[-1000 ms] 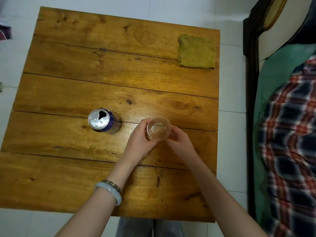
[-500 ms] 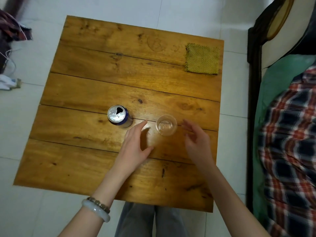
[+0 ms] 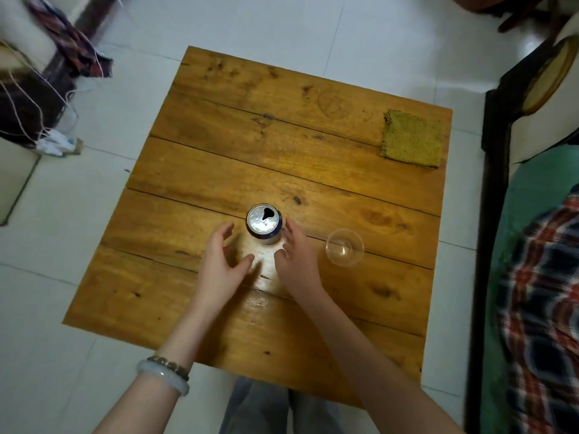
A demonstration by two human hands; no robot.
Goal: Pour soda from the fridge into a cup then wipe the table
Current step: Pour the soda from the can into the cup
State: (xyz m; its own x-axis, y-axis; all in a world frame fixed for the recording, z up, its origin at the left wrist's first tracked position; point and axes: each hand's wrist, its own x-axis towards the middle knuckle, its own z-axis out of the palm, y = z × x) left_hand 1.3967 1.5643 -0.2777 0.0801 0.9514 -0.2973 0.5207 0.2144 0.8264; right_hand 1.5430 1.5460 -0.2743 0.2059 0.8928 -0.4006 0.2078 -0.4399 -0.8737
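Note:
An opened blue soda can (image 3: 264,223) stands upright near the middle of the wooden table (image 3: 282,158). A clear plastic cup (image 3: 344,251) stands empty to the can's right. My left hand (image 3: 224,263) is open just left of the can, fingers spread, not touching it. My right hand (image 3: 296,258) is open at the can's right side, fingertips very close to it; I cannot tell if they touch. A yellow-green cloth (image 3: 413,138) lies flat at the table's far right corner.
A dark-framed bed with a green sheet and plaid blanket (image 3: 539,292) runs along the right of the table. Clothes and white cords (image 3: 50,98) lie on the tiled floor at the far left. My knees (image 3: 275,408) are at the table's near edge.
Both hands let go of the cup and moved left to either side of the can. The view shifted, so the table sits further right in frame.

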